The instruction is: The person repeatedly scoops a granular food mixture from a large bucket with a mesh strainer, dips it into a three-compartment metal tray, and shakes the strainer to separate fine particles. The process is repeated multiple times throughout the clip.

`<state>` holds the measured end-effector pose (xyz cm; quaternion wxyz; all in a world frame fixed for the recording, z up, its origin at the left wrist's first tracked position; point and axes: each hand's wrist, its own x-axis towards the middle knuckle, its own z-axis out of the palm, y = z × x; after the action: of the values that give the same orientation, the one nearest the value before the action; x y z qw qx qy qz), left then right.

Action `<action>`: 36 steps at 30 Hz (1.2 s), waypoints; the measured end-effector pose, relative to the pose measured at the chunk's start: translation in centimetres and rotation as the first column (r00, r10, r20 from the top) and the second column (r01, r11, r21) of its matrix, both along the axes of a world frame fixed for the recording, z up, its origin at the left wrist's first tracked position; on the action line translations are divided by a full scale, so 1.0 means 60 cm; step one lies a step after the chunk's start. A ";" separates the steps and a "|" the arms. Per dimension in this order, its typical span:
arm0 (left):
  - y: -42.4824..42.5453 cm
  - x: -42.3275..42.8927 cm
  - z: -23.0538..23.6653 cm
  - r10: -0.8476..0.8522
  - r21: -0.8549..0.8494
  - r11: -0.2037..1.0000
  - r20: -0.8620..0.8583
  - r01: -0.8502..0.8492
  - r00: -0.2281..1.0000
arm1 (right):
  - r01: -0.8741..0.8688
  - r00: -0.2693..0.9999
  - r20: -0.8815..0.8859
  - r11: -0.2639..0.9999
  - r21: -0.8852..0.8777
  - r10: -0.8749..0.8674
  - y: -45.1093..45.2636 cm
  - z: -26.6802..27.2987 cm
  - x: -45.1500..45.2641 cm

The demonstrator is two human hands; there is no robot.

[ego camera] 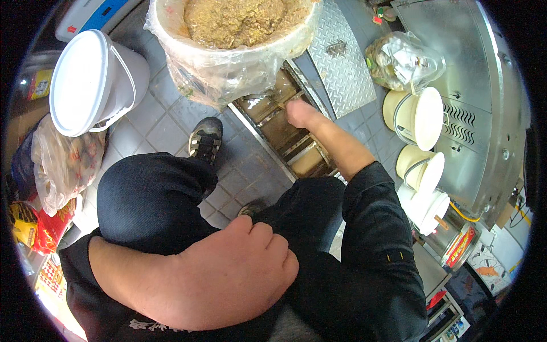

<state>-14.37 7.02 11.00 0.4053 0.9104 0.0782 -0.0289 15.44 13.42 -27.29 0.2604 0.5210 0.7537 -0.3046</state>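
Observation:
My right hand [299, 113] reaches down over an uncovered floor drain channel [277, 130], its fingers closed around something thin that is mostly hidden. Murky water and metal crossbars show in the channel. My left hand [239, 269] is curled into a fist in front of my body, close to the camera, and nothing shows in it. Beyond the channel's far end stands a large tub lined with a clear plastic bag [222, 70], holding a brown, mushy mass [235, 21]. A diamond-plate metal cover [342, 64] lies on the tiles right of the channel.
A white lidded bucket [79, 83] and a filled plastic bag [68, 158] stand at left. Along the right are a bag of refuse [404, 60], cream lidded buckets [429, 119], a large tin [459, 246] and a stainless-steel cabinet [461, 85]. My shoe [206, 139] rests beside the channel.

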 end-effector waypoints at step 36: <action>0.001 0.018 0.014 -0.070 -0.018 0.997 -0.152 0.069 0.986 | 0.496 0.751 -0.069 0.630 -0.597 -0.657 -0.019 -0.001 0.065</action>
<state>-13.29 7.06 11.85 0.4025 0.9051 0.0770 -0.1131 19.34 12.31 -27.33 0.1749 0.5912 0.4540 -0.6432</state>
